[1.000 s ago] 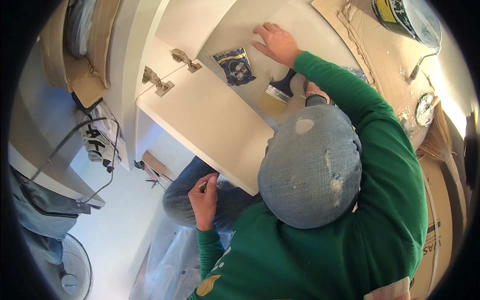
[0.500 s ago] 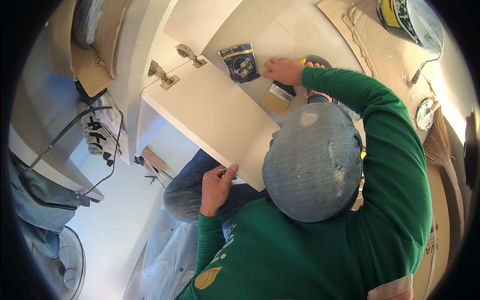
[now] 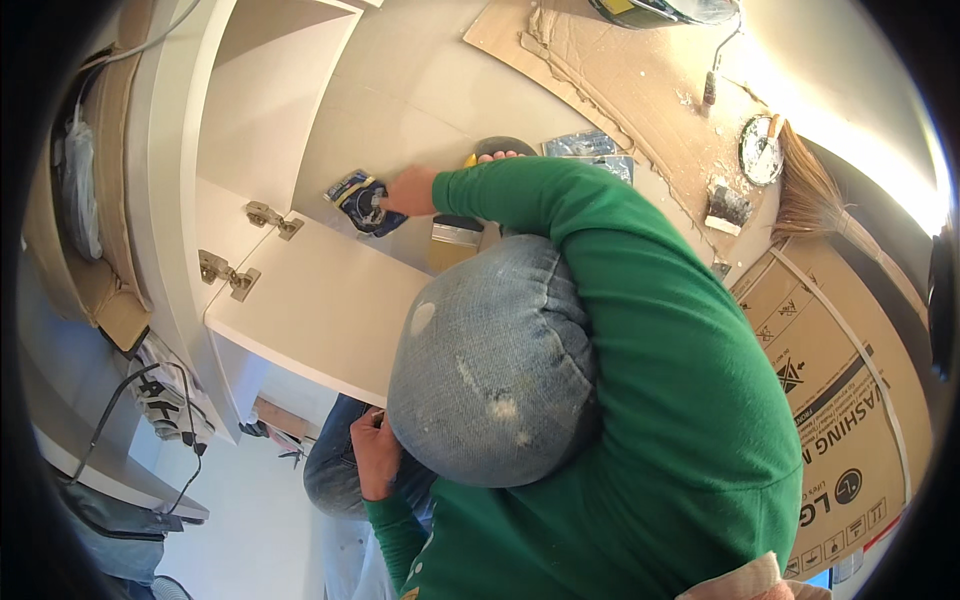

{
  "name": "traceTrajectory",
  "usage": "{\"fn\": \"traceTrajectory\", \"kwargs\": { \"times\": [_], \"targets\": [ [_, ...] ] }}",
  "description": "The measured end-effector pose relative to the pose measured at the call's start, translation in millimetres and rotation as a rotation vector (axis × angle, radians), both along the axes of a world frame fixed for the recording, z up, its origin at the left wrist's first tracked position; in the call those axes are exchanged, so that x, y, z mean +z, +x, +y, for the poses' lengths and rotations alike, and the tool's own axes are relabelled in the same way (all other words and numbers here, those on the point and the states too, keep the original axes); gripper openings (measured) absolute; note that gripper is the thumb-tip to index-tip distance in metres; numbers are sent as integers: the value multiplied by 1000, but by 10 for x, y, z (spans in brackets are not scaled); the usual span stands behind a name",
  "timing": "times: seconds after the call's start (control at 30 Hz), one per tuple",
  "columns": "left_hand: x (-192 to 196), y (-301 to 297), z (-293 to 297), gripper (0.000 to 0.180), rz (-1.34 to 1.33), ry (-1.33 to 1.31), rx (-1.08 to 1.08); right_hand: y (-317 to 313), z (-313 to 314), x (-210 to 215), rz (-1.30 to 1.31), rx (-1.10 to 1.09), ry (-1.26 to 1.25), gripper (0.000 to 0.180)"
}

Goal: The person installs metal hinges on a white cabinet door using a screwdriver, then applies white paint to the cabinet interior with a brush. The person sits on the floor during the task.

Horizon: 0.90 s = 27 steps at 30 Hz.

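Observation:
My right hand (image 3: 411, 190) reaches past my bent denim knee and closes its fingers on the near edge of a dark blue and gold plastic packet (image 3: 350, 198) on the floor. A pale cabinet door (image 3: 310, 318) stands swung out, with two metal hinges (image 3: 264, 215) joining it to the cabinet. My left hand (image 3: 375, 455) is at the door's lower edge, its fingers curled on it and partly hidden by the knee. Between the door and my right sleeve lies a wide brush (image 3: 455, 237) with a metal band, partly covered by the knee.
Cardboard sheeting (image 3: 640, 75) covers the floor at the far right, with a bucket (image 3: 665, 10), a straw broom (image 3: 805, 185), a round lid (image 3: 762, 150) and a scraper-like tool (image 3: 728, 208). A large carton (image 3: 840, 400) lies at right. A dark cable (image 3: 115, 410) hangs at left.
My right hand has moved left from beside the brush onto the packet, which now looks crumpled and turned. The view has shifted right. My left hand stays at the door's edge.

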<state>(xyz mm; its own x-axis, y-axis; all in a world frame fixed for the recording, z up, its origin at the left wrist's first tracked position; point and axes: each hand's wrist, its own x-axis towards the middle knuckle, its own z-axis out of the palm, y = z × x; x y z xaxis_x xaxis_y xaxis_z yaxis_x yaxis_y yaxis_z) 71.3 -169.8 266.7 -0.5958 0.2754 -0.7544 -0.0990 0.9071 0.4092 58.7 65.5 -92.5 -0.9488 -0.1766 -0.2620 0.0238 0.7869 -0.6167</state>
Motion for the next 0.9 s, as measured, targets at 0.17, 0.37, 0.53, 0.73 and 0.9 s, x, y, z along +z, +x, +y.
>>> {"fn": "traceTrajectory", "kwargs": {
  "times": [0.17, 0.37, 0.53, 0.73, 0.9],
  "targets": [
    [-102, -68, -231, 36, -88, -165, -41, 339, 886, 64, 168, -393, -44, 24],
    [-198, -62, -129, 46, -114, -87, -28, 2288, 1675, 355, 6, -739, 74, 30],
    [-227, 33, 124, 44, -39, 33, -138, 3336, 1114, 522, -143, -1368, -148, 33],
    [-327, -5, 450, 30, 13, 232, -130, 3930, 95, 476, 47, -2112, -1135, 31],
    [-343, -267, 676, 46, 92, 123, -152, 4184, 118, 272, 14, -2142, -1175, 38]
  ]
}}
